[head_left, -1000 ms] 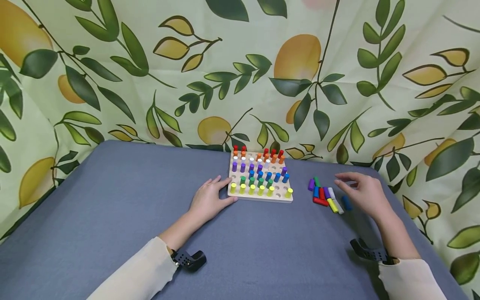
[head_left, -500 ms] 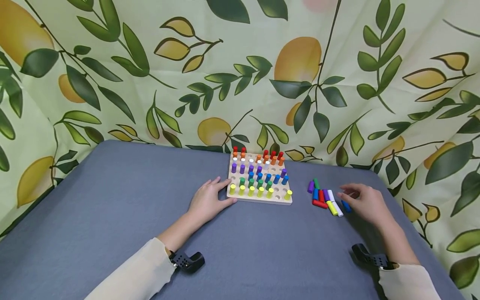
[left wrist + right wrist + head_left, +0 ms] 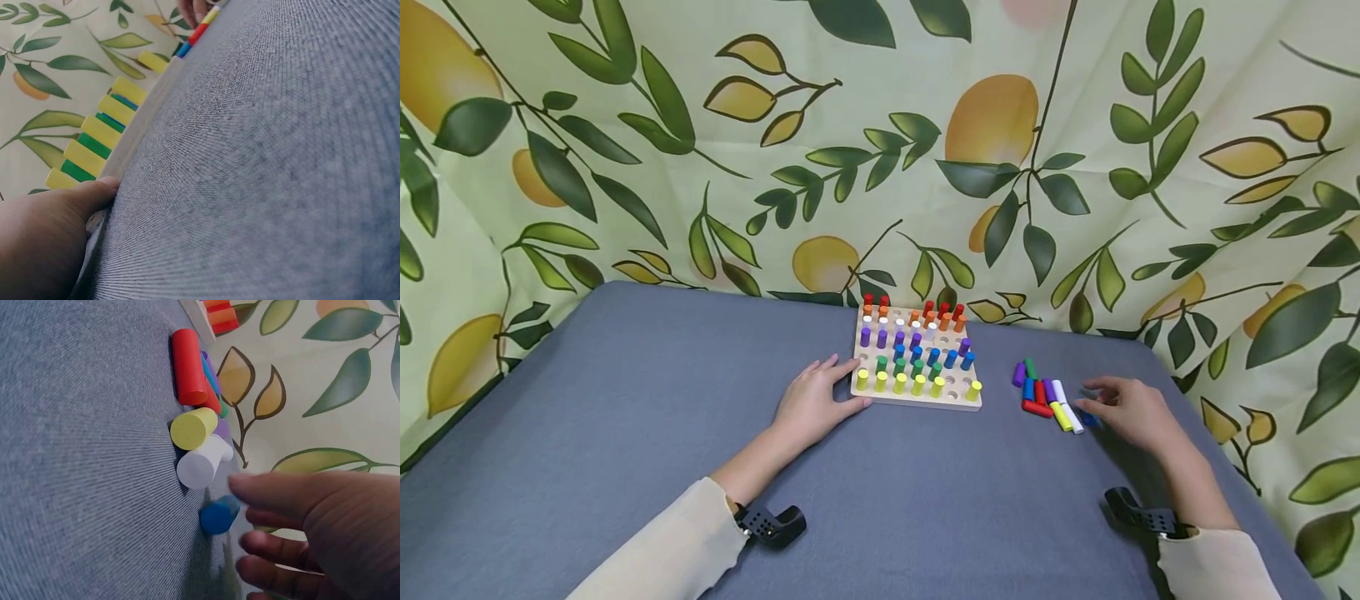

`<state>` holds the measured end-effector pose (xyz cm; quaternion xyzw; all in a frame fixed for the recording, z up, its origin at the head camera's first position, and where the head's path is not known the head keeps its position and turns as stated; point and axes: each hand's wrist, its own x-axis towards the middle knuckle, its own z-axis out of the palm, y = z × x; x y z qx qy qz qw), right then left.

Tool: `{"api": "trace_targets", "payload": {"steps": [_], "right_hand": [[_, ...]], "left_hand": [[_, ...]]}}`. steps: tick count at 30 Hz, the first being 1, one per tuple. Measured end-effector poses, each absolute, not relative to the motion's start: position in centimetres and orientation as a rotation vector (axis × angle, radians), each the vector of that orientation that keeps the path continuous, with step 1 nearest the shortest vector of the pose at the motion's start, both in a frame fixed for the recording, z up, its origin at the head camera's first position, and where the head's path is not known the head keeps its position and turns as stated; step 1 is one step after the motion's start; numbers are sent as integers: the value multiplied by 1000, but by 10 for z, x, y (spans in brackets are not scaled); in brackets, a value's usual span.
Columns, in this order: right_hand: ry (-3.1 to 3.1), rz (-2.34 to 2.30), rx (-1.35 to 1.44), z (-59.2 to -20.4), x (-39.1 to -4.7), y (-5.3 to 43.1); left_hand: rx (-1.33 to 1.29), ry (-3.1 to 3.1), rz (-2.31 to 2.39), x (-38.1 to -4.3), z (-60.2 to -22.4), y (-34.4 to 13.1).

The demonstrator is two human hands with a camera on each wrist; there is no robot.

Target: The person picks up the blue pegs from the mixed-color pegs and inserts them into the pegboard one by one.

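A wooden pegboard (image 3: pixel 917 403) with rows of coloured pegs stands near the back of the table. My left hand (image 3: pixel 811 407) holds its front left corner, a fingertip on the left edge and the thumb (image 3: pixel 100 190) against the front. My right hand (image 3: pixel 1131 414) hovers at the right, thumb and fingers apart, close over a loose blue peg (image 3: pixel 219 515). Left of that hand lies a group of loose pegs: a red peg (image 3: pixel 1037 409), a yellow peg (image 3: pixel 1062 417), a white peg (image 3: pixel 1072 419), a green peg (image 3: pixel 1030 367) and others.
Grey-blue cloth covers the table (image 3: pixel 880 508). A leaf-and-fruit patterned curtain (image 3: pixel 880 167) hangs behind it and along the sides. Each wrist wears a black camera, such as the left wrist camera (image 3: pixel 775 525).
My right hand has moved down and slightly nearer to me, closer over the blue peg, which it now partly hides in the head view. The left hand stays at the pegboard.
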<state>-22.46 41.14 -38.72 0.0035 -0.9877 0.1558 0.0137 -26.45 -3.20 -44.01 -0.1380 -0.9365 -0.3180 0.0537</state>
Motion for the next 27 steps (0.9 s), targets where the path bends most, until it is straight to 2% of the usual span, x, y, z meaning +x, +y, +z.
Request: {"api": "trace_targets", "payload": {"steps": [27], "right_hand": [[-3059,498,111,-392,-225,415]], "left_hand": [[-438,-2854,-936,-264,-440,-32]]}}
